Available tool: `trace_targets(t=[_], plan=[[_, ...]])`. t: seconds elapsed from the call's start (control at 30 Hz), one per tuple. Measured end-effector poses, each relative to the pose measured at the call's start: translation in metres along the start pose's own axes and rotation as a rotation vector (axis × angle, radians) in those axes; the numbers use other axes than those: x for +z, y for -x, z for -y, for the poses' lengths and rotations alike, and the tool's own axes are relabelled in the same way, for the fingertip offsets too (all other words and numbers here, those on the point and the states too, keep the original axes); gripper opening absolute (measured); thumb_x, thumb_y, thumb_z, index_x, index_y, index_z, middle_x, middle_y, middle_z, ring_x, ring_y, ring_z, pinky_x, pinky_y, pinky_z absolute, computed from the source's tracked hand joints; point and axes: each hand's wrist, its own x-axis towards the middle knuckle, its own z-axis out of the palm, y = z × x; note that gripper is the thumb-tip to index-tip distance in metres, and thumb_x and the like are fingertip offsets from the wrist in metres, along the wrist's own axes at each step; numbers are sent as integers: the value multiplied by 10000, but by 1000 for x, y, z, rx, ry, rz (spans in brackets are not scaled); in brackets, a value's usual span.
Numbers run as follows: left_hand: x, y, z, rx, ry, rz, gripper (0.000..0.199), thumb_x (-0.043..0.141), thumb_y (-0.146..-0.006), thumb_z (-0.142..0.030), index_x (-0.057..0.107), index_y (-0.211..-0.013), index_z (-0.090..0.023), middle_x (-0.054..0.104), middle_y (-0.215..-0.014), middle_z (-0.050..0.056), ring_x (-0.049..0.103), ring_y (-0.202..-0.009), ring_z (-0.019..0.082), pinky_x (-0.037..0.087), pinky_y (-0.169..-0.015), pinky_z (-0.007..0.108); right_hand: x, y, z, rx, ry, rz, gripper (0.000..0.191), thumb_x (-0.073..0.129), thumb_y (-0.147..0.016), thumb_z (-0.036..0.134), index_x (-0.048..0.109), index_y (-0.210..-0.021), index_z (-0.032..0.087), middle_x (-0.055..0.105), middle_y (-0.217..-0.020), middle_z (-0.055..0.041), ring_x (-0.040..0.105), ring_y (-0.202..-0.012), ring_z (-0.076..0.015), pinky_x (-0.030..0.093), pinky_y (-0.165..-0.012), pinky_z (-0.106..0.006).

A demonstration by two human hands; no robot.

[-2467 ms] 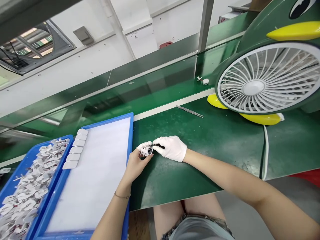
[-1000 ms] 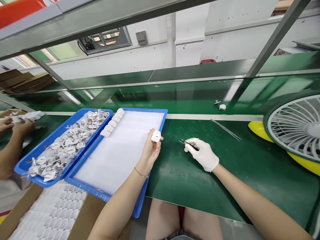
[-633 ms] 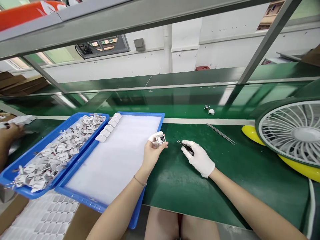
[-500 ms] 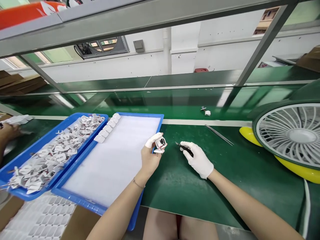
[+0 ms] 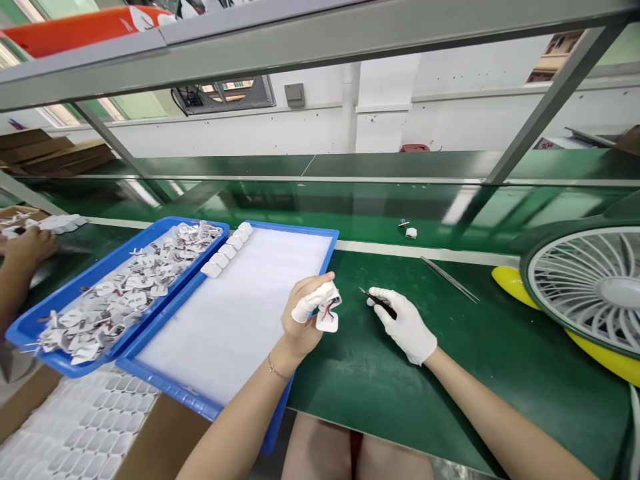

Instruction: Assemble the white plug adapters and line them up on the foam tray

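Between its fingers, my left hand (image 5: 306,317) holds a small white casing (image 5: 328,319) with dark and red wires inside, its lid part hanging open below. White covers sit on some of that hand's fingertips. My gloved right hand (image 5: 406,325) is closed around black-handled tweezers (image 5: 381,303), whose tips point left toward the casing without touching it. Left of my hands lies a blue tray (image 5: 331,248) lined with white, a row of white casings (image 5: 227,251) along its left edge. Beside it, another blue tray (image 5: 83,293) is heaped with loose white parts (image 5: 135,287).
Metal tweezers (image 5: 450,279) and a small white part (image 5: 411,233) lie on the green table (image 5: 350,393). A fan (image 5: 595,287) stands at the right. Another person's hand (image 5: 30,250) is at the far left. Below the trays is a box of white pieces (image 5: 95,427).
My left hand has turned the casing, so its lid part now hangs lower. The whole view has shifted a little, and the other person's hand shows further into view.
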Motion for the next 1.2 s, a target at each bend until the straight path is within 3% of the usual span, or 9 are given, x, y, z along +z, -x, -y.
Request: trace_targets(t=[0.23,0.37,0.5,0.63,0.87,1.2], plan=[[5,-2,-2,190,-93,66,371,558,-864,-173,567,-1217,-286,652,-1141,79,627,-999,208,580,-782,372,-4,18,34,-308,37,-158,331,531,-877,152,540,-1191,259,691,-930,-22,666,-807,-153,554,-714,-308],[9,-6,-7,346,-178,184,439,583,-827,-93,557,-1229,-266,668,-1112,81,636,-951,183,569,-783,332,-3,32,57,-243,-49,-204,335,581,-843,134,551,-1159,242,711,-841,3,688,-740,-139,575,-688,-263],[12,-6,-5,261,-137,145,415,583,-834,-135,571,-1222,-281,670,-1076,73,638,-916,185,574,-742,327,-5,36,65,-169,-220,-163,383,548,-844,91,508,-1196,235,713,-815,26,693,-750,-105,578,-747,-212],[14,-5,-3,222,-114,135,427,608,-819,-136,581,-1214,-294,678,-1042,59,647,-892,179,574,-723,308,-2,41,65,-130,-284,-32,443,533,-858,116,388,-1259,234,713,-858,18,693,-757,-105,574,-700,-205],[17,-7,-4,228,-155,157,362,630,-819,-191,595,-1171,-266,687,-1027,68,651,-883,183,578,-704,311,4,41,61,-114,-208,-23,298,524,-859,159,347,-1081,249,699,-844,10,693,-722,-128,548,-639,-222],[15,-8,4,492,-317,198,540,641,-759,-25,517,-1247,-219,670,-1095,95,633,-942,191,559,-743,326,-2,38,62,-120,-85,-28,274,511,-868,193,340,-1074,249,695,-822,13,687,-691,-137,535,-608,-233]])
